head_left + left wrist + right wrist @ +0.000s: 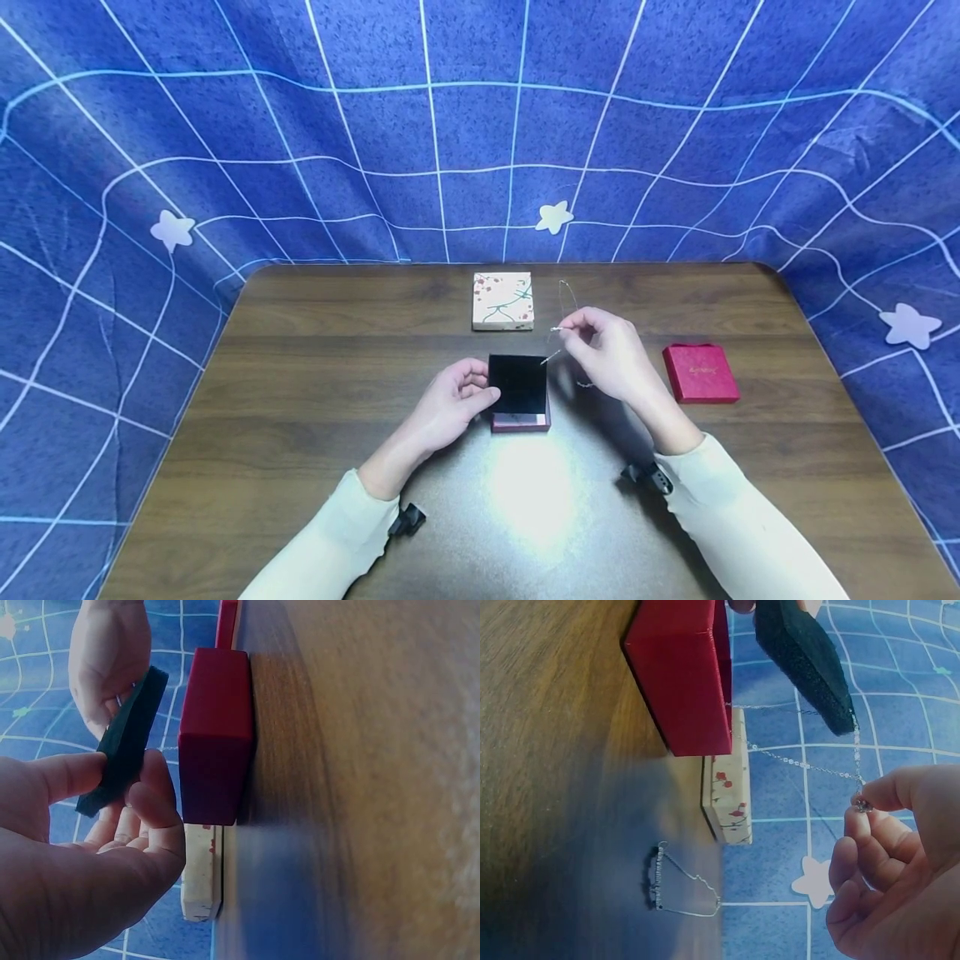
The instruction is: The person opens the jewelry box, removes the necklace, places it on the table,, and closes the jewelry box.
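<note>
My left hand [450, 404] pinches a thin black foam pad [517, 383] between thumb and fingers. The pad is tilted above an open red jewelry box [682, 675], which sits on the table. My right hand [611, 358] pinches a fine silver chain [795, 763] with small sparkling stones, just right of the pad. One strand runs up to the pad's edge, and others reach toward the box. A separate-looking silver bracelet [660, 877] lies on the table by the right hand; whether it joins the held chain I cannot tell.
Behind the pad stands a flat cream box with a floral print [502, 302]. A red box lid [701, 373] lies right of the right hand. The brown wooden table [300, 400] ends at a blue curtain [480, 125] with white lines and stars.
</note>
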`<state>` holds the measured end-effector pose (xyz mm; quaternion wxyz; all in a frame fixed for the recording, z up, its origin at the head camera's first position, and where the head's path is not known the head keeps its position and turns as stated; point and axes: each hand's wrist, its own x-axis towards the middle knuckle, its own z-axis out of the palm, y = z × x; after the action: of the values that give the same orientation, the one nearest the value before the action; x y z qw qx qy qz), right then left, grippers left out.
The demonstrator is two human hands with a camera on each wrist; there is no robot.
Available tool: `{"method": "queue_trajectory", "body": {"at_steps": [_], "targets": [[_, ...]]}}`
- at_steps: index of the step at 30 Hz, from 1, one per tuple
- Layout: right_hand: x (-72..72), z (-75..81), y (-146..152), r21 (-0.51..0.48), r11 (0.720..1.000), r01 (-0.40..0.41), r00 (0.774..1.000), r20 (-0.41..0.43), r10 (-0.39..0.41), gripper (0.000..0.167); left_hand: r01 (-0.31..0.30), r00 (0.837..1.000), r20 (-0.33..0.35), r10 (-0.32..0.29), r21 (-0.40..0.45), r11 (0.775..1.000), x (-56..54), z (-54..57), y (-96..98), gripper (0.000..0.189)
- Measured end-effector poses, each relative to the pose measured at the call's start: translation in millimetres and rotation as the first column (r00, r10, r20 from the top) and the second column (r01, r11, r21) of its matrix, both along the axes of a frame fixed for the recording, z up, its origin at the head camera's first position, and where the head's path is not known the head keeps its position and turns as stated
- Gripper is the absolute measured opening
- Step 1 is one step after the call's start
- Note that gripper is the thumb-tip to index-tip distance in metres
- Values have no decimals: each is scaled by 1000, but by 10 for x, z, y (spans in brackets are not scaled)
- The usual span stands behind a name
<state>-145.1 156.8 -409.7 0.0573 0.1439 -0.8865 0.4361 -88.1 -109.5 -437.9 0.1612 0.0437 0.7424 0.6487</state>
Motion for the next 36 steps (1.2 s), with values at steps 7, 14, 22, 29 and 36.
{"method": "queue_trajectory", "body": {"at_steps": [7, 14, 22, 29, 36], "targets": [[-32, -65, -26, 2, 1000, -14, 1000, 13, 13, 6, 4, 1000, -1, -4, 7, 1000, -2, -9, -5, 23], [-74, -104, -78, -10, 999, -37, 999, 13, 37, 6, 12, 1000, 0, -12, 4, 1000, -4, -16, -3, 22], [-141, -131, -148, -15, 999, -50, 999, 11, 50, 9, 14, 1000, -6, -14, -3, 1000, 6, 1, 0, 21], [-177, -153, -193, -10, 998, -55, 998, 28, 55, 8, 20, 1000, -13, -20, -9, 1000, 1, -1, 1, 21], [-219, -209, -224, 4, 997, -74, 996, 47, 74, 7, 22, 1000, -11, -22, -6, 1000, 8, 7, 0, 20]]}}
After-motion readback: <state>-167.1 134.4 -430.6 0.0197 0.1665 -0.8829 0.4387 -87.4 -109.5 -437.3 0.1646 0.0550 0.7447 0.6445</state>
